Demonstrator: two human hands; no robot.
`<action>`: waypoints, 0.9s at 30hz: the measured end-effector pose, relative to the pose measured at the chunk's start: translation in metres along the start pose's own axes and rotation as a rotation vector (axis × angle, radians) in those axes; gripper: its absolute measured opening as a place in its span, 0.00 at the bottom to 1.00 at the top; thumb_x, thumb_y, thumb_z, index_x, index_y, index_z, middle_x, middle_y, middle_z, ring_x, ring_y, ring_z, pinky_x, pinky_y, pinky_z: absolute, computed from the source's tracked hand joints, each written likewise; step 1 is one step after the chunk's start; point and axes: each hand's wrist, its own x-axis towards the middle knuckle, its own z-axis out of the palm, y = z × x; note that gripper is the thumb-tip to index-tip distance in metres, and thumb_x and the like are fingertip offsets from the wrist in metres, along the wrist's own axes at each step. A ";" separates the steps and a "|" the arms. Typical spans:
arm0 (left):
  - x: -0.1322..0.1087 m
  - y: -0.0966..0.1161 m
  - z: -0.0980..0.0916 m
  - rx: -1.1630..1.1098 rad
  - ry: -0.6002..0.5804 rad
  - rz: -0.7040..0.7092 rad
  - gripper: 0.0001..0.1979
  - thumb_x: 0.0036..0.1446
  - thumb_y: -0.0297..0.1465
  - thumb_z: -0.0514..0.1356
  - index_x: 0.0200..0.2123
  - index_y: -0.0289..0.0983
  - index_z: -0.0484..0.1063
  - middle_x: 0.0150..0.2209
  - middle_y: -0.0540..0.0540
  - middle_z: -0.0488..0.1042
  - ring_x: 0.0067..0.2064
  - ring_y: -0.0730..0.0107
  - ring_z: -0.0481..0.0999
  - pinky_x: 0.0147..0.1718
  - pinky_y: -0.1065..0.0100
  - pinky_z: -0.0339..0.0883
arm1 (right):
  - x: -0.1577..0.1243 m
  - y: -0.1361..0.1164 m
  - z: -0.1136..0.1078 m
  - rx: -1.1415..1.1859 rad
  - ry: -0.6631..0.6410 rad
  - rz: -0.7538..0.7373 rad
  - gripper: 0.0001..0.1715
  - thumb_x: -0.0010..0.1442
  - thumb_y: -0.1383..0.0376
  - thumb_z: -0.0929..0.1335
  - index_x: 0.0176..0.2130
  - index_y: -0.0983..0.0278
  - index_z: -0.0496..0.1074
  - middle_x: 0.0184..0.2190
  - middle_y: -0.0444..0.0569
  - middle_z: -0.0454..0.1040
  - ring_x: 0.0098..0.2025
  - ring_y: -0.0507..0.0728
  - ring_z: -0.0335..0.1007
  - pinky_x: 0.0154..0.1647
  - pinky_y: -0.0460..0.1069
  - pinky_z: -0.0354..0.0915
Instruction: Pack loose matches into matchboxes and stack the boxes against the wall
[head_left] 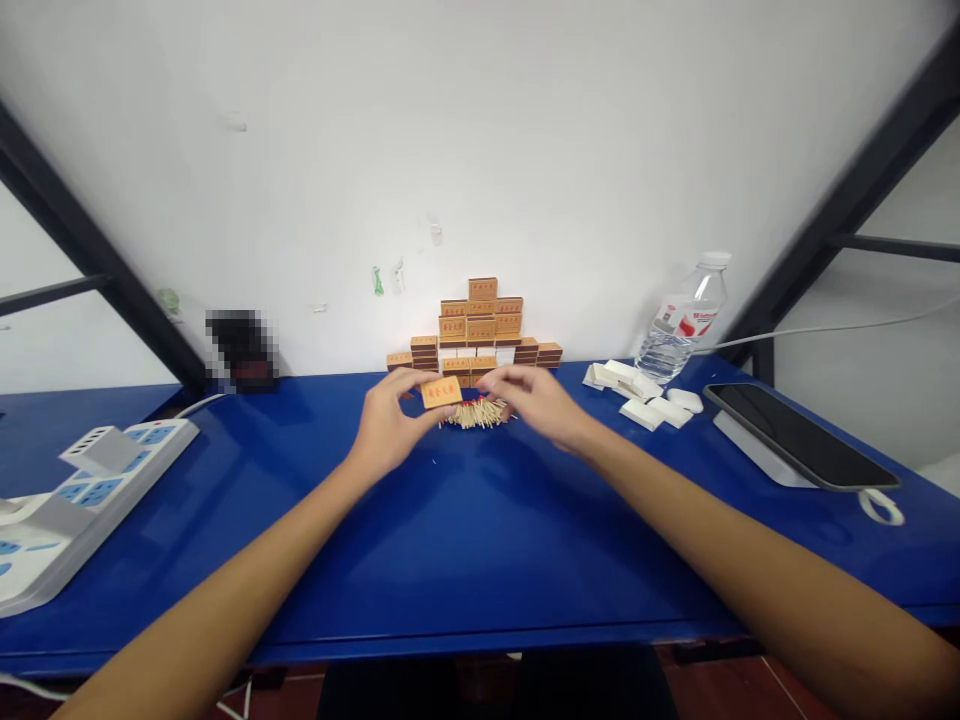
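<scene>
My left hand (pixel 393 420) grips an orange matchbox (pixel 442 392) with red lettering between thumb and fingers, held a little above the table. To its right, my right hand (pixel 536 402) has its fingertips pinched together over a pile of loose matches (pixel 477 412) with red heads. Whatever those fingertips hold, if anything, is too small to make out. Directly behind both hands, a stepped stack of matchboxes (pixel 481 328) stands against the wall. White pieces show among the boxes in its lower middle.
White inner trays (pixel 643 412) lie to the right, near a tilted clear water bottle (pixel 679 318). A phone (pixel 799 435) rests on a white block at far right. On the left lies a white power strip (pixel 142 470). The blue table's (pixel 480 560) front edge is near me.
</scene>
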 end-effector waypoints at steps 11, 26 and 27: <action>-0.017 0.019 0.006 -0.087 -0.044 -0.051 0.20 0.52 0.33 0.77 0.48 0.44 0.81 0.47 0.47 0.83 0.49 0.58 0.82 0.51 0.56 0.76 | -0.022 -0.002 0.032 0.236 -0.096 0.088 0.22 0.57 0.47 0.77 0.37 0.63 0.80 0.35 0.48 0.77 0.34 0.53 0.70 0.30 0.48 0.72; -0.015 -0.002 0.001 0.036 -0.055 -0.051 0.18 0.57 0.38 0.74 0.50 0.44 0.81 0.44 0.47 0.85 0.41 0.61 0.82 0.43 0.58 0.77 | -0.003 0.001 -0.004 0.161 -0.006 0.179 0.22 0.51 0.49 0.80 0.30 0.64 0.79 0.33 0.50 0.76 0.34 0.53 0.68 0.27 0.47 0.67; -0.015 -0.002 0.000 0.028 -0.052 -0.057 0.17 0.57 0.38 0.73 0.50 0.44 0.81 0.44 0.47 0.85 0.41 0.61 0.82 0.43 0.59 0.77 | -0.001 0.001 -0.009 0.139 0.016 0.179 0.22 0.51 0.49 0.80 0.30 0.64 0.79 0.33 0.51 0.76 0.34 0.54 0.68 0.27 0.46 0.67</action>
